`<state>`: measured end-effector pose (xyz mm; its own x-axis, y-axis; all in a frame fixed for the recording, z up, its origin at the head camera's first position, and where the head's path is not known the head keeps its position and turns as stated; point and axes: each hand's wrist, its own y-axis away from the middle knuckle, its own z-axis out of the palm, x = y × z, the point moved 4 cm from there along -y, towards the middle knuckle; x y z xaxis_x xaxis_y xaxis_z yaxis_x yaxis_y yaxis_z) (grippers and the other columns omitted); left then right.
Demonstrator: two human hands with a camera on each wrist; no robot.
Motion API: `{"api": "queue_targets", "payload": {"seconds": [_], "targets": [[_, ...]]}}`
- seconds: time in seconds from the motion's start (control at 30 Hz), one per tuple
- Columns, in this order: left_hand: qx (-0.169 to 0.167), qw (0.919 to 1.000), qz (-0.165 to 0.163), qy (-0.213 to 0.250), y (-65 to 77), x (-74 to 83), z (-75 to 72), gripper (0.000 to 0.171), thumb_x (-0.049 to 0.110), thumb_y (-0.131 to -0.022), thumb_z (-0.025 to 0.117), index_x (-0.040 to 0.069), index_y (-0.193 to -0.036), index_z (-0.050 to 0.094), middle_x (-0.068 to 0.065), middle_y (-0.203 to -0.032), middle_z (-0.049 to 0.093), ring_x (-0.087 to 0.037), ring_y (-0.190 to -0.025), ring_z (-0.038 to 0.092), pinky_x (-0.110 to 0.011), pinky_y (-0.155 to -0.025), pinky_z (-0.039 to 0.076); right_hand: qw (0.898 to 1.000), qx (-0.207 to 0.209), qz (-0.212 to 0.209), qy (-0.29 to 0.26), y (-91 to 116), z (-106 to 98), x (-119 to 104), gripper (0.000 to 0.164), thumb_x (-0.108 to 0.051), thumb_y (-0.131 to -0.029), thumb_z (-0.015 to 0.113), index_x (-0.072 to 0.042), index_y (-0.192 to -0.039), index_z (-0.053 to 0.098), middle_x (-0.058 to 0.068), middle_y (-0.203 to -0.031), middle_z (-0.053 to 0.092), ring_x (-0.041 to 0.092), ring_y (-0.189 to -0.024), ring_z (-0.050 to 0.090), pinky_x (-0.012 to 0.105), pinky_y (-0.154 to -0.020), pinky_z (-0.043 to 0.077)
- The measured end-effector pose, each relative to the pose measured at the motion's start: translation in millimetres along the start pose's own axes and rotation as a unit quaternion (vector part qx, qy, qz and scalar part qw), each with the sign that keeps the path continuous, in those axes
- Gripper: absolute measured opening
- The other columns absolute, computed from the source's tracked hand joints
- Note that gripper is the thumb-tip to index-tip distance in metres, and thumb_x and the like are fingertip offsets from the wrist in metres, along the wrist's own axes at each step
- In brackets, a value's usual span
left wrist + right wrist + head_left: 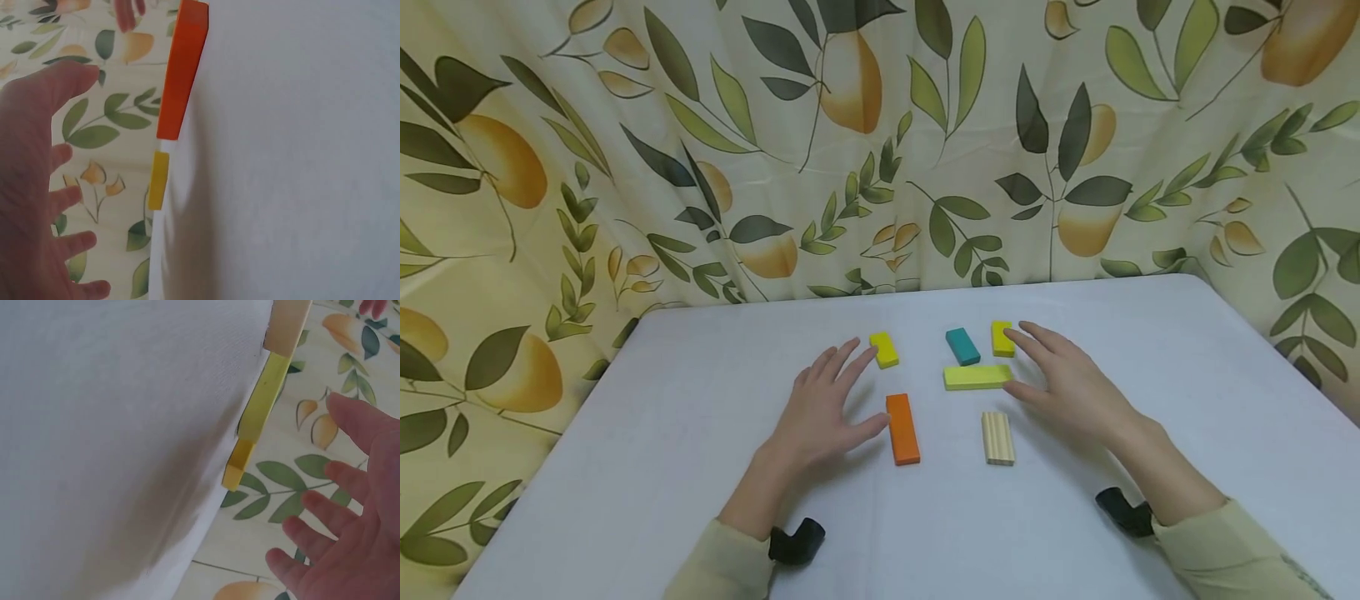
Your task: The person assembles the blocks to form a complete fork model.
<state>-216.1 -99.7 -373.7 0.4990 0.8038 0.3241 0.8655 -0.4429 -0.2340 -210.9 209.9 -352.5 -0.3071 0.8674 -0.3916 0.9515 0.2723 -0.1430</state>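
Note:
My left hand point(826, 408) hovers over the table with its fingers spread and holds nothing. Its thumb is nearest the long orange block point(903, 430), and its index fingertip is by a small yellow block point(884, 350). On the other side, my right hand point(1071, 379) is likewise spread, with nothing in its grasp. Its fingertips overlap, in the head view, the edges of a second yellow block point(1002, 339) and a long lime-green block point(976, 377). A teal block point(962, 346) lies behind the lime-green one. Closer to me is a ridged, pale wooden block point(997, 438).
A white cloth covers the table point(625, 467). Behind it hangs a curtain point(865, 208) printed with leaves and orange fruit. Black bands with camera mounts sit at the left wrist point(797, 542) and the right wrist point(1124, 511).

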Motion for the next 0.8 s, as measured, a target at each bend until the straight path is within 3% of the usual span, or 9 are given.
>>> {"api": "queue_targets", "payload": {"seconds": [0.17, 0.4, 0.8], "targets": [[-0.006, 0.9988, 0.040, 0.026, -2.6, 3.7, 6.7, 0.079, 0.053, -0.088, 0.066, 0.026, -0.157, 0.039, -0.003, -0.162, 0.031, -0.032, -0.144, 0.031, -0.059, -0.113, 0.025, 0.999, -0.018, -0.004, -0.028, -5, 5, -3, 0.067, -0.021, -0.092, 0.075, -0.002, -0.149, 0.046, 0.026, -0.154, 0.036, 0.048, -0.140, 0.031, 0.065, -0.109, 0.028], [-0.022, 0.9931, 0.091, 0.070, -2.8, 9.6, 17.9, 0.078, 0.049, -0.087, 0.069, 0.022, -0.155, 0.042, -0.002, -0.159, 0.037, -0.026, -0.143, 0.033, -0.055, -0.113, 0.029, 0.998, -0.010, -0.009, -0.063, -10, 5, -7, 0.058, -0.015, -0.091, 0.075, -0.005, -0.144, 0.053, 0.021, -0.143, 0.052, 0.043, -0.135, 0.043, 0.062, -0.107, 0.035], [-0.063, 0.9880, 0.104, 0.095, -2.2, 12.1, 29.6, 0.073, 0.060, -0.084, 0.070, 0.027, -0.148, 0.052, 0.006, -0.151, 0.045, -0.016, -0.138, 0.037, -0.048, -0.111, 0.035, 0.992, -0.050, 0.006, -0.113, -17, 15, -2, 0.049, -0.014, -0.093, 0.073, -0.006, -0.139, 0.059, 0.019, -0.136, 0.058, 0.041, -0.126, 0.051, 0.061, -0.103, 0.040]]}}
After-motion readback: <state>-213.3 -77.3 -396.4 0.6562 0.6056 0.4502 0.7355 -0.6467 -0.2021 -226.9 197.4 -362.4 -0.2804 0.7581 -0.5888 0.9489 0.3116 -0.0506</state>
